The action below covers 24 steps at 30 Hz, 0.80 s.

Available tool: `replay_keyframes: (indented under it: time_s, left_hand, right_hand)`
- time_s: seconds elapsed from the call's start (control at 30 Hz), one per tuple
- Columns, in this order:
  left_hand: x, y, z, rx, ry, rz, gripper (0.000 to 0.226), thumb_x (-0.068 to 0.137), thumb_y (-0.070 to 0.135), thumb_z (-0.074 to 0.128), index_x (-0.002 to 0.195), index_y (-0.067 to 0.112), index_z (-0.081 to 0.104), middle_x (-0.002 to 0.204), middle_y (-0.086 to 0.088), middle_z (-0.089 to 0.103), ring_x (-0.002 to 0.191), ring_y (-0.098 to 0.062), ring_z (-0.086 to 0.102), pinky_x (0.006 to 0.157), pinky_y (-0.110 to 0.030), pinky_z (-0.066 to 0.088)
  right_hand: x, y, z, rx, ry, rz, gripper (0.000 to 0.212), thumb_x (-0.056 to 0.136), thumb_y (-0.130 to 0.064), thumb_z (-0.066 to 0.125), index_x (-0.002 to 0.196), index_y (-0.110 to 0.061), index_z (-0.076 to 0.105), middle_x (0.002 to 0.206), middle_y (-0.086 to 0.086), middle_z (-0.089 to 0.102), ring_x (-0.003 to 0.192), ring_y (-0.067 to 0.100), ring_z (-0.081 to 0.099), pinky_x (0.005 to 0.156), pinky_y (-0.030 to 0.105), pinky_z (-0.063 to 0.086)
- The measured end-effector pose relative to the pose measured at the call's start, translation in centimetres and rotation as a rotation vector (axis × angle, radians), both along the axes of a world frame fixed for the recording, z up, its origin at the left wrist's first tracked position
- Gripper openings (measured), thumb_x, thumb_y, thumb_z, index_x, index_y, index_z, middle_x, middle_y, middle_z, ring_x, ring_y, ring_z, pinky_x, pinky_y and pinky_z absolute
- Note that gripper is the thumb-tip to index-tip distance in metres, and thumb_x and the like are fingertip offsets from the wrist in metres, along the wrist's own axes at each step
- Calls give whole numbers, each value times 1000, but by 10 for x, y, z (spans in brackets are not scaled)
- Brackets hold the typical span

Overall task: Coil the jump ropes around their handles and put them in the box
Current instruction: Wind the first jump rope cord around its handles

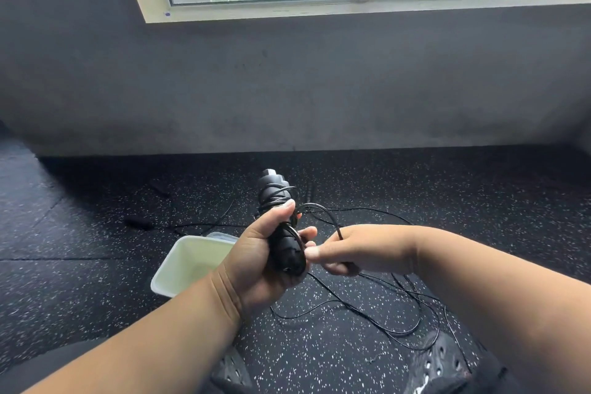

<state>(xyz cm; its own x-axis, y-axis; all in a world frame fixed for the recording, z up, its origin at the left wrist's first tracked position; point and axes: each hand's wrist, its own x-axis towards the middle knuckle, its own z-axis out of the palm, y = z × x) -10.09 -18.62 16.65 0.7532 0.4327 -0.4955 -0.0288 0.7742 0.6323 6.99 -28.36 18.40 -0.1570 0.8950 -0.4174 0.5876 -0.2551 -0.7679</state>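
The left hand [256,253] is gripping the handles [281,224] upright just right of the box [179,269]. The right hand [355,249] is pinching the cord [332,221], probably thin, springy and slippery, so best pinched close to the handles, under tension.

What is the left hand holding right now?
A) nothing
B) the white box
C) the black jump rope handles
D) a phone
C: the left hand grips the black handles, partly wrapped in cord, while the right hand pinches the cord; the white box sits on the floor.
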Motion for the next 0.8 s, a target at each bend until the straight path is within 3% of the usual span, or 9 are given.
replay_keyframes:
  time_s: [0.1, 0.2, 0.27, 0.33, 0.43, 0.63, 0.8]
  left_hand:
    - [0, -2, -3, 31, 5, -31, 55, 76, 39, 88, 121, 22, 61, 95, -6, 70, 73, -17, 65, 54, -29, 56]
    - [1, -3, -2, 15, 17, -22, 50, 72, 42, 85, 113, 23, 64, 92, -7, 69, 68, -16, 61, 53, -27, 56]
    - [1, -3, 0, -7, 16, -22, 48, 69, 44, 82, 108, 22, 64, 90, -7, 68, 65, -16, 61, 52, -27, 56]
    - [1, -2, 1, -19, 3, -29, 46, 66, 44, 83, 102, 22, 67, 88, -6, 67, 62, -15, 61, 51, -27, 56]
    - [1, -3, 3, -20, -12, -44, 36, 65, 43, 84, 90, 21, 70, 86, -5, 64, 58, -15, 61, 51, -26, 55]
    - [1, -3, -4, -37, -6, -51, 44, 78, 44, 80, 113, 22, 64, 86, -5, 62, 61, -14, 61, 58, -30, 58]
    - [2, -4, -3, -44, -12, -40, 43, 69, 42, 83, 102, 22, 64, 81, -5, 62, 61, -14, 61, 56, -30, 58]
  right_hand:
    - [2, -1, -1, 11, 2, 19, 88, 86, -89, 8, 70, -11, 46, 66, 4, 41, 60, 14, 31, 67, 25, 33]
    - [4, 3, -7, -44, 160, -38, 98, 83, -81, -17, 69, -4, 42, 65, 9, 33, 60, 17, 26, 62, 30, 28]
    - [4, 5, -13, -58, 258, -83, 94, 87, -79, -17, 66, -5, 38, 65, 11, 29, 62, 23, 21, 62, 35, 24]
    - [2, 7, -18, -38, 297, -145, 84, 94, -77, -4, 62, -10, 34, 64, 10, 26, 67, 31, 16, 62, 40, 18]
    - [1, 7, -25, -27, 342, -211, 76, 102, -72, 11, 57, -15, 33, 60, 7, 24, 66, 30, 14, 62, 41, 15]
    - [-2, 7, -21, -108, 218, -58, 88, 91, -79, -11, 64, -9, 34, 62, 6, 27, 58, 17, 24, 60, 30, 27]
    - [-4, 11, -28, -188, 367, -83, 96, 76, -89, -21, 63, -12, 34, 62, 9, 29, 60, 22, 24, 62, 37, 25]
